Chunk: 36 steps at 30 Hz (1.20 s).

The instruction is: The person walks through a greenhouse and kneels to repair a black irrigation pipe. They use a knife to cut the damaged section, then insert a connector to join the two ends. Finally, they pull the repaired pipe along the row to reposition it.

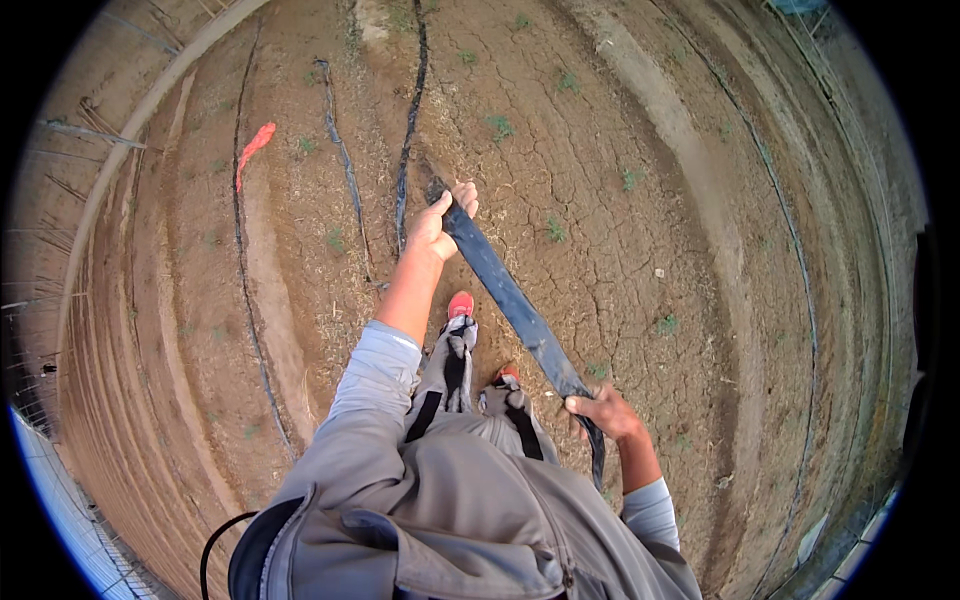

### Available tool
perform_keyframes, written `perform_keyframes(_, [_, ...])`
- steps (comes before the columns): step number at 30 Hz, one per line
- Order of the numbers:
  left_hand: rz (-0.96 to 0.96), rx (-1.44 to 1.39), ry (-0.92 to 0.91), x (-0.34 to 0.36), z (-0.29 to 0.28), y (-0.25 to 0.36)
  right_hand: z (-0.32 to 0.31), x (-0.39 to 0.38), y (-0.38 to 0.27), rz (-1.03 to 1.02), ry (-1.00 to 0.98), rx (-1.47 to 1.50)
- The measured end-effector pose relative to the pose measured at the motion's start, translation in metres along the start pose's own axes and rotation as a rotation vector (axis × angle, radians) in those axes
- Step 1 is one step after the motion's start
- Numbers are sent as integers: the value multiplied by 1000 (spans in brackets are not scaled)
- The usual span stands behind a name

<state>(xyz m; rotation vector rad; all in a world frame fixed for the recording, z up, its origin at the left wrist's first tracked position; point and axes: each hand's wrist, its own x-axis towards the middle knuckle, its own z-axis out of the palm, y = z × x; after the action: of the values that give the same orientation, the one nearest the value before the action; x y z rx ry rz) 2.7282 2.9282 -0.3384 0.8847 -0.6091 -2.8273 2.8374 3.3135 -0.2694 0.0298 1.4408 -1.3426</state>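
Note:
A flat black strip of drip tape (pixel 515 305) is stretched at a slant in front of my body. My left hand (pixel 436 228) grips its far end, thumb on top and fingertips showing past the edge. Closer to my waist, my right hand (pixel 608 412) pinches the same strip between thumb and fingers. Below the right hand a narrower, crumpled tail of the tape hangs down beside my jacket. The part of the strip inside each fist is hidden.
Black tape lines lie along the soil, one twisted line (pixel 405 165) just beyond my left hand and a shorter piece (pixel 345 160) left of it. A red rag-like scrap (pixel 255 145) lies at far left. Small green plants (pixel 500 127) dot the cracked ground. My red shoes (pixel 461 304) stand below.

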Motion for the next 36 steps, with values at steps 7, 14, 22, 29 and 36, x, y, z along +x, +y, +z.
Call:
perform_keyframes(7, [63,-86,61,75,-37,61,-59,-43,12,236,0,115])
perform_keyframes(14, [24,-152,-61,144,52,100,-52,82,-41,43,28,408])
perform_keyframes(22, [-277,-257,-325,192,90,112,-8,308,-269,-208,-129,457])
perform_keyframes(29, [-22,-519,1,317,45,188,-8,280,-334,-11,-383,168])
perform_keyframes(36, [205,-469,208,422,33,423,-78,216,-347,157,-162,18])
